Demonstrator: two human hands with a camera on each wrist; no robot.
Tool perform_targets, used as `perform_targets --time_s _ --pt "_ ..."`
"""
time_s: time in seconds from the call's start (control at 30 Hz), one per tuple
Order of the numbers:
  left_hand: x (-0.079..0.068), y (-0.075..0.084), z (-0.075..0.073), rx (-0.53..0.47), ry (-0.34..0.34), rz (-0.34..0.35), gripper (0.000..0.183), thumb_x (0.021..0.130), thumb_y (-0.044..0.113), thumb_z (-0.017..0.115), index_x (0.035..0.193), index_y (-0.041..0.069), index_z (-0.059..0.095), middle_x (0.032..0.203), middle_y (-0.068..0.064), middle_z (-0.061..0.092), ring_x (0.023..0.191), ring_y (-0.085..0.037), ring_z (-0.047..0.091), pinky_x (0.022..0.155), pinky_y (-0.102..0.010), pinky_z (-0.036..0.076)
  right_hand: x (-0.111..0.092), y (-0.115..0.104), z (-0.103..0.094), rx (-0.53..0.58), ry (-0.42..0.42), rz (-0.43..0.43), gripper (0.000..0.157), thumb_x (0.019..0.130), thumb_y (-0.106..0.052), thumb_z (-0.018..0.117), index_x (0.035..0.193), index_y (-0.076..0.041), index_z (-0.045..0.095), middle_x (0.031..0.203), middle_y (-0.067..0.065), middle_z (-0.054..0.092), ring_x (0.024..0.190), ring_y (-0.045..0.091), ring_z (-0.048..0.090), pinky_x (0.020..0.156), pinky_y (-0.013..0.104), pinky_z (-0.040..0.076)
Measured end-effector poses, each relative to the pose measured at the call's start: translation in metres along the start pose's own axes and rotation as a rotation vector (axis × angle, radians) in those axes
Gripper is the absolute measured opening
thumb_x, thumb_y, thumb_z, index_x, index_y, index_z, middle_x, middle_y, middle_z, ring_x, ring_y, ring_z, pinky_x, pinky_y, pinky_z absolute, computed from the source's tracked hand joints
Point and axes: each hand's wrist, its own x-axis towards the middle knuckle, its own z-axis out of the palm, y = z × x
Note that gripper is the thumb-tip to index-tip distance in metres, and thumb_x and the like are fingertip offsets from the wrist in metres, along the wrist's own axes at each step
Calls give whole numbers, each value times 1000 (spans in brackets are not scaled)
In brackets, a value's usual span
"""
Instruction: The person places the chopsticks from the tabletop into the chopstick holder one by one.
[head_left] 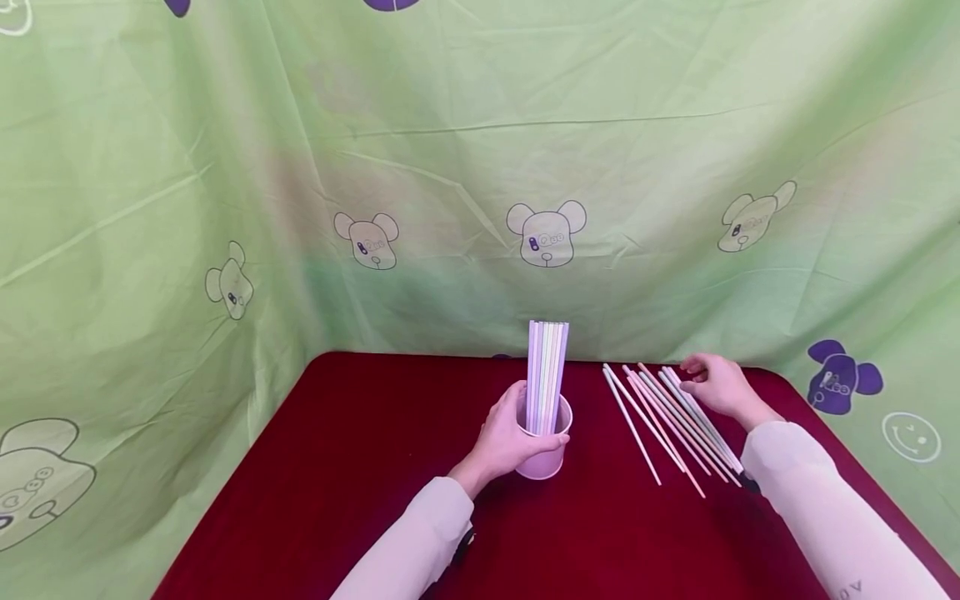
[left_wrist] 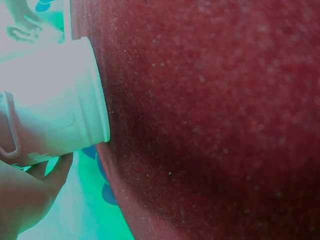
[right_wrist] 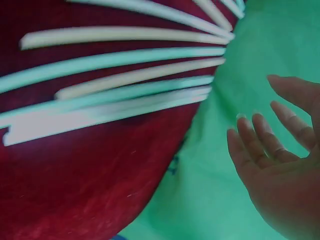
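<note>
A pale pink cup (head_left: 542, 465) stands upright on the table, with a tight bunch of pastel drinking straws (head_left: 547, 367) rising out of it. My left hand (head_left: 504, 435) grips the cup from its left side, thumb across the front near the rim. The left wrist view has the cup's side (left_wrist: 55, 100) and part of that hand (left_wrist: 30, 192). Loose straws (right_wrist: 125, 34) lie fanned out to the right. Over their far right ends hovers my right hand (head_left: 720, 387), fingers loosely bent and holding nothing; the right wrist view also has this hand (right_wrist: 280, 155) with fingers spread apart.
A dark red cloth (head_left: 322, 467) covers the table. Behind and at both sides hangs a green curtain (head_left: 450, 167) printed with bear heads, close to the table's far edge. One loose straw (head_left: 632, 425) lies somewhat apart, nearest the cup.
</note>
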Motion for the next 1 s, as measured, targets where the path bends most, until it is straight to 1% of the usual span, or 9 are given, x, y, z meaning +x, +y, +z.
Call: perform_targets --time_s 0.13,0.33,0.4,0.57,0.67,0.83,1.0 --pt "0 0 0 3 2 0 93 69 47 92 145 20 46 128 2 60 113 -13 59 100 -48 51 -7 13 0 -16 -22 45 33 84 -5 76 110 11 65 104 30 68 92 42 67 78 44 52" --pt "-1 0 -1 8 8 4 93 69 46 92 145 20 46 128 1 60 114 -14 59 101 -47 50 -17 26 3 -29 -45 89 29 83 -5 77 105 11 66 96 27 71 89 41 67 76 43 49" --pt "-1 0 -1 11 10 5 93 69 46 92 145 20 46 128 1 60 114 -14 59 101 -47 50 -20 30 4 -38 -47 93 27 82 -5 77 102 10 67 92 24 71 86 38 66 75 43 48" --pt "-1 0 -1 15 13 8 93 69 46 92 146 18 46 128 1 60 114 -15 59 100 -47 51 -27 40 8 -57 -33 103 21 79 -4 78 94 7 68 81 14 72 75 23 65 73 41 47" --pt "-1 -1 -1 12 9 2 94 69 46 92 146 19 46 128 1 60 114 -14 59 101 -48 50 -32 46 10 -61 -30 118 19 78 -6 79 90 5 70 78 11 73 73 18 65 71 39 47" --pt "-1 0 0 5 8 0 92 69 46 92 145 19 47 128 1 60 114 -15 59 101 -48 50 -35 55 12 -66 -23 129 17 77 -7 78 88 4 70 78 11 74 73 18 66 71 40 48" --pt "0 0 1 9 6 0 92 69 46 92 145 20 46 128 1 60 114 -15 59 101 -48 50 -35 59 12 -91 -20 147 16 78 -7 75 87 6 70 79 14 73 76 26 66 73 44 49"
